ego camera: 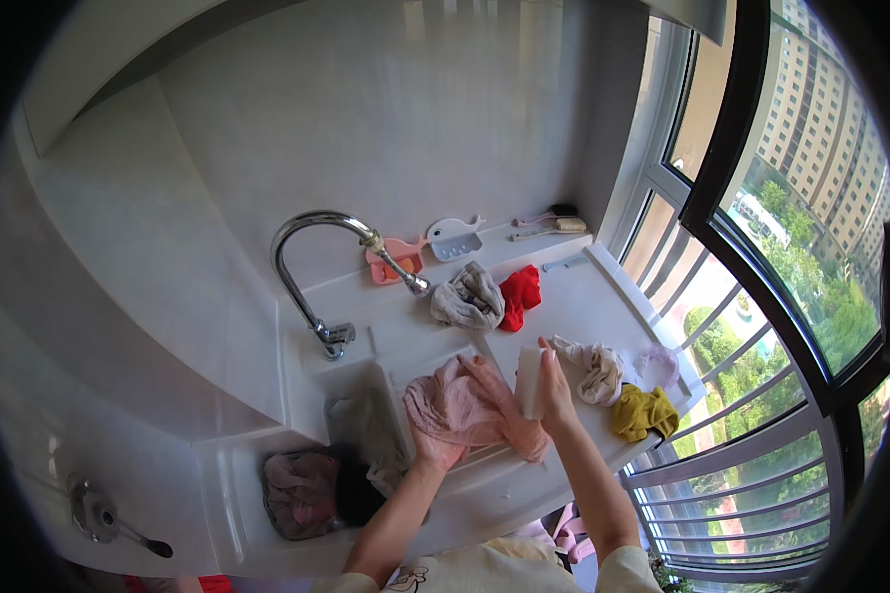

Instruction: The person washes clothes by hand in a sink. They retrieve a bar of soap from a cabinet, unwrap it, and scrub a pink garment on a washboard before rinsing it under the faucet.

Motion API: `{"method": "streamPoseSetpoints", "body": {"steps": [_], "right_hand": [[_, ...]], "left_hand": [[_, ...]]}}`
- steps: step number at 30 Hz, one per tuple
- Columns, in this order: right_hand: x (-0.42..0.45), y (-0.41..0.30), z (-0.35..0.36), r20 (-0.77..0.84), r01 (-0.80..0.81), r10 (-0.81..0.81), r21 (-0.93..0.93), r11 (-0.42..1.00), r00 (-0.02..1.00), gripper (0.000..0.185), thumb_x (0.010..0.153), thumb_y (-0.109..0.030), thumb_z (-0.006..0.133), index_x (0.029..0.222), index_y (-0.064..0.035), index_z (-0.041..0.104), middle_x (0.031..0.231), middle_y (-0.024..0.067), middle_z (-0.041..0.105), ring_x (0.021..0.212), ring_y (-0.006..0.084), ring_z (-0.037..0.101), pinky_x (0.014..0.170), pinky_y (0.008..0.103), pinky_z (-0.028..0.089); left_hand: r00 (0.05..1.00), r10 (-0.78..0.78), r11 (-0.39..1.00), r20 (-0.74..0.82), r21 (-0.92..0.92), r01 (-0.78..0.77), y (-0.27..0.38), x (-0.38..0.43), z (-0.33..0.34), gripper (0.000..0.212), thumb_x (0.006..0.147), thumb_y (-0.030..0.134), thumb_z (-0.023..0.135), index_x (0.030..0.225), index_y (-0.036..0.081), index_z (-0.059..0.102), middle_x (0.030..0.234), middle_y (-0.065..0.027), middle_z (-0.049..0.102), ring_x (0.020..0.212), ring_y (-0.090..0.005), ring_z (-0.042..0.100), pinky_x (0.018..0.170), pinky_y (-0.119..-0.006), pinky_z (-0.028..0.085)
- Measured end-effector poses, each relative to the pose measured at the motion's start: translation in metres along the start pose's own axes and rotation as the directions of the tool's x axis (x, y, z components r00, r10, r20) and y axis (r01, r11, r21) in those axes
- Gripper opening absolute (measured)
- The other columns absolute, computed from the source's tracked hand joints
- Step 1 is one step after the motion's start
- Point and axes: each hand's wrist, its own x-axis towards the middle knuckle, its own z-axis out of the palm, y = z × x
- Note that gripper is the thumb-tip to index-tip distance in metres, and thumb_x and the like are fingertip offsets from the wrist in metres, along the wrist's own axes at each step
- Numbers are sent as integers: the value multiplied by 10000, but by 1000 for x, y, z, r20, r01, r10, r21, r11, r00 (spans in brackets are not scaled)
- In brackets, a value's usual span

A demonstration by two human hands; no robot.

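My left hand [439, 447] holds a wet-looking pink cloth [456, 396] from below, over the washboard part of a white laundry sink. In my right hand [555, 389] is a white rectangular block [532, 382], perhaps a bar of soap, held upright beside the cloth's right side. Part of the pink cloth hangs down below the block. Left of the cloth is the sink basin [345, 374], with greyish fabric in it. A dark and mauve heap of clothes [297, 489] lies at the lower left.
A chrome faucet [285, 274] arches behind the basin. Grey [467, 296] and red [521, 296] cloths lie at the back; white [601, 374] and mustard [644, 411] ones at the right. Whale-shaped soap dishes [454, 241] and brushes [556, 228] sit by the wall. A barred window [734, 296] borders the right.
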Motion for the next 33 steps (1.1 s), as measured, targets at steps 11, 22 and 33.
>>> {"method": "streamPoseSetpoints", "body": {"steps": [11,22,33], "right_hand": [[-34,36,58,609,686,-469,-727,-8,640,702,879,-425,650,1488,-169,413,1224,138,545,1088,315,552,918,403,442],[-21,36,51,593,670,-363,-730,135,719,685,837,-442,688,1447,-222,467,1226,154,543,1116,357,557,910,477,476],[-39,21,61,507,571,-451,-821,6,734,664,867,-459,653,1475,-306,436,1246,146,540,1114,306,546,912,445,444]], "left_hand": [[980,-131,990,-149,-71,122,-16,-16,-2,741,964,693,293,1466,164,426,1515,-118,414,1410,-309,382,1140,-494,340],[958,-237,971,-163,-57,230,-25,-21,-25,696,994,641,257,1530,204,337,1564,-93,343,1440,-323,329,1168,-513,281],[948,-227,938,223,-213,275,-9,-28,-9,725,1007,605,287,1539,112,311,1558,-132,355,1465,-324,286,1185,-512,256]]}}
